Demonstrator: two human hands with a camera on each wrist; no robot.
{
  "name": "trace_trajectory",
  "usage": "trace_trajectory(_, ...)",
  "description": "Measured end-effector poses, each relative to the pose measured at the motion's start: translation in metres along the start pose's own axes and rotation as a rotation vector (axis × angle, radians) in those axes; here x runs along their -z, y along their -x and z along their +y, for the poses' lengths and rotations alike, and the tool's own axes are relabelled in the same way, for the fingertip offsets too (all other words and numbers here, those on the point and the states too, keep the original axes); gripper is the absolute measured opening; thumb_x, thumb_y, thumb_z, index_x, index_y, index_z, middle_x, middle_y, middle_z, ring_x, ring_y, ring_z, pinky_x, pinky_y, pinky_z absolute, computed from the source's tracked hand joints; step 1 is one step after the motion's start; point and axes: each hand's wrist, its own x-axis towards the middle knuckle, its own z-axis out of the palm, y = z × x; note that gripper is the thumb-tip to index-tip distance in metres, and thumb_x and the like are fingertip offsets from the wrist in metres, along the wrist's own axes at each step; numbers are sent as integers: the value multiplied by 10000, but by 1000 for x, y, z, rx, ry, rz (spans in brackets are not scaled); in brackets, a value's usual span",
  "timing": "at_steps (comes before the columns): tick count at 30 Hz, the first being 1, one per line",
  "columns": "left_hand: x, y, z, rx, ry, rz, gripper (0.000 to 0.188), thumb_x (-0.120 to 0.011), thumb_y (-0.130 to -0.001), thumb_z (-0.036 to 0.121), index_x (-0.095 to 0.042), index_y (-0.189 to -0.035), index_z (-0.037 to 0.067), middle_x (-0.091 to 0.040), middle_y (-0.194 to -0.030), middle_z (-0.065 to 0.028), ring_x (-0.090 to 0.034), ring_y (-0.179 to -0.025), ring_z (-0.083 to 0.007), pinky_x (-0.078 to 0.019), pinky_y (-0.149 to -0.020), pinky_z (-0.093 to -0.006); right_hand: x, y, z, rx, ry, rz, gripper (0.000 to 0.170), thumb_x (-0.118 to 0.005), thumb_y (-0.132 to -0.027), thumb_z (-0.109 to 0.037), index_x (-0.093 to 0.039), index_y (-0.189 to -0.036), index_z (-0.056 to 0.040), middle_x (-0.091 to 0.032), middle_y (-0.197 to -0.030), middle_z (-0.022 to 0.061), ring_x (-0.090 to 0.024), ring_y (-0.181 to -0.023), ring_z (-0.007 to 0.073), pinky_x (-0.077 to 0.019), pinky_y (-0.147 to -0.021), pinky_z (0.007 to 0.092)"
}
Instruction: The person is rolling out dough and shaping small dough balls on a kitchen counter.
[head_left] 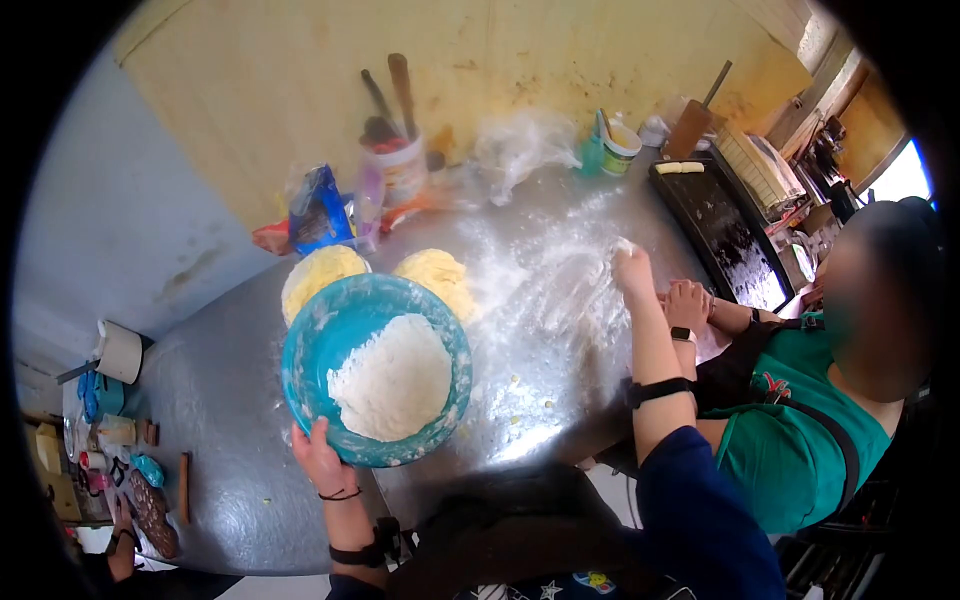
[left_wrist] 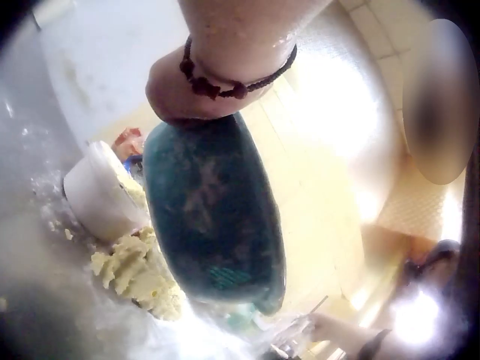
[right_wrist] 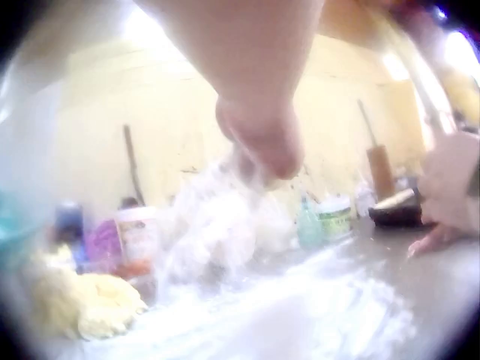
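Nearest us, a teal bowl (head_left: 322, 350) of flour (head_left: 392, 378) is raised over the bench (head_left: 225, 420); our left grip (head_left: 322, 456) clasps its near side, probably to keep flour within reach. Our right grip (head_left: 632, 273) is farther right, by a floured patch (head_left: 560, 265); blurred, we cannot tell if it's closed. Yellow dough (head_left: 440, 272) beyond is partly hidden.

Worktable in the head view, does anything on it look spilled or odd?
White powder lies in a wide, uneven smear across the worktable, outside the teal bowl the left hand holds, so it looks spilled, though it may be deliberate dusting.
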Motion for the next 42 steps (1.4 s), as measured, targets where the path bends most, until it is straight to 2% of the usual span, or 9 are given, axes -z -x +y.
trace_trajectory(4,-2,-1,4,9,13,-46,290,-508,-879,-20,-526,-1169,-23,-621,-1097,-112,-619,-966,-203,-512,-845,-337,-17,42,40,89,803,-569,466,-590,-851,-274,-607,-1124,104,-663,-1002,300,-666,-913,391,-509,-817,448)
trace_trajectory(11,-3,-4,9,16,-39,-60,289,-498,-880,-22,-526,-1168,-22,-618,-1104,-115,-618,-964,-200,-511,-843,-335,-27,-31,106,340,1060,-259,331,-548,-854,-228,-672,-867,79,-667,-869,297,-670,-856,381,-515,-756,438)
trace_trajectory(13,-9,-3,12,27,-26,-63,285,-497,-881,-21,-527,-1165,-20,-619,-1102,-115,-620,-961,-198,-511,-844,-334,-4,-20,20,40,273,266,319,-540,-861,-222,-680,-854,65,-680,-903,269,-673,-867,361,-514,-770,434)
trace_trajectory(17,-10,0,15,40,-26,-26,281,-496,-884,-21,-529,-1163,-17,-621,-1101,-110,-620,-960,-194,-511,-846,-333,43,-104,-9,660,564,119,246,-577,-852,-163,-671,-934,49,-691,-861,203,-670,-819,287,-511,-727,390)
trace_trajectory(20,-4,-3,9,20,-23,-33,285,-497,-885,-22,-528,-1168,-15,-624,-1101,-106,-621,-962,-191,-511,-848,-329,55,-91,-59,75,363,21,220,-533,-870,-107,-691,-983,-4,-692,-826,150,-667,-810,238,-509,-701,353)
trace_trajectory(23,0,-6,5,11,-29,-42,290,-501,-883,-25,-528,-1172,-15,-625,-1105,-106,-621,-967,-191,-511,-851,-324,76,-102,-53,224,83,414,208,-555,-852,-124,-707,-949,-22,-691,-784,128,-667,-731,210,-511,-648,341)
trace_trajectory(30,-5,-8,11,17,-22,-68,275,-505,-880,-27,-538,-1153,-15,-636,-1077,-106,-628,-943,-191,-516,-837,-324,89,-79,-35,383,755,47,212,-592,-816,-153,-708,-925,-12,-701,-771,137,-641,-662,226,-504,-611,359)
trace_trajectory(32,-9,-6,13,40,5,-78,269,-509,-878,-26,-541,-1145,-15,-638,-1069,-106,-630,-936,-192,-518,-833,-324,70,-34,-45,-7,278,-192,233,-617,-795,-186,-710,-906,-3,-705,-790,164,-644,-660,244,-503,-608,368)
trace_trajectory(42,-5,-8,10,42,-58,-81,266,-513,-875,-15,-537,-1140,-15,-629,-1058,-94,-616,-919,-175,-497,-827,-313,29,-46,-63,54,-26,65,142,-557,-840,-82,-661,-865,11,-621,-668,110,-562,-542,189,-433,-465,366)
